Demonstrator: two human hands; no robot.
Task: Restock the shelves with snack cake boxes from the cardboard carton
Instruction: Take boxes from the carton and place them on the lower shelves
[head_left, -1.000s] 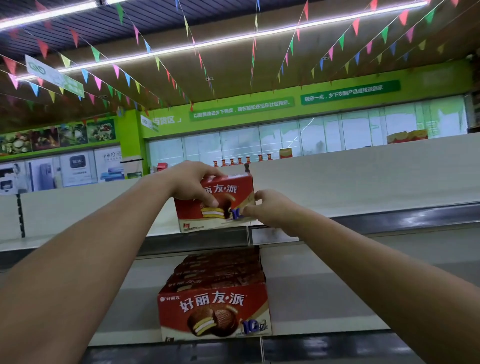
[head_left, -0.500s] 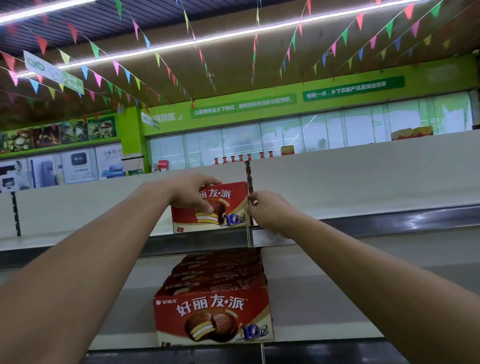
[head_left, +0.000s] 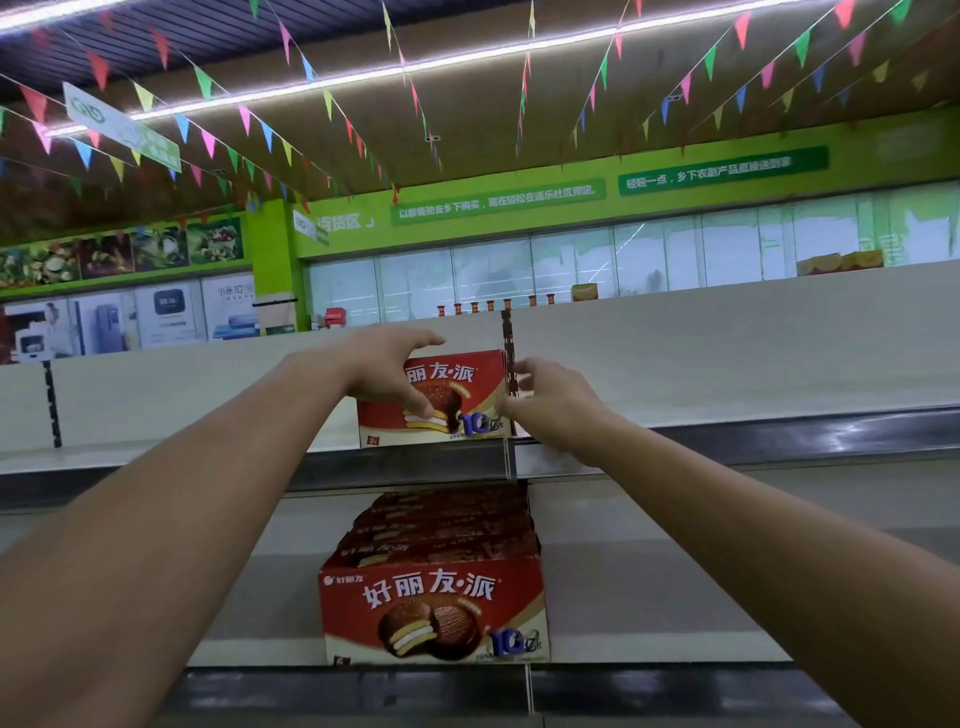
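**Restock shot: one box getting squared up on the upper shelf**

Only the head cam here, looking up along both arms. The red cardboard snack cake box (head_left: 457, 402) sat face out at the front edge of the pale metal upper shelf (head_left: 727, 431). Its right end was tight beside the dark slotted upright (head_left: 508, 338).

The left hand (head_left: 387, 371) had hold of the box at its top left corner, fingers laid over the top and thumb pressed on the front face. That looked like the grip you'd use to steer it flush with the lip.

The right hand (head_left: 553, 405) was at the box's right edge with loosely bent fingers. I couldn't tell if it was pinching the edge or just touching it. It was probably there to keep that end square.

On the lower shelf (head_left: 675, 582), right underneath, a row of matching red boxes (head_left: 434, 616) ran front to back. My guess is the top box was starting the same kind of column. The cardboard carton wasn't in shot, and the job looked far from done.
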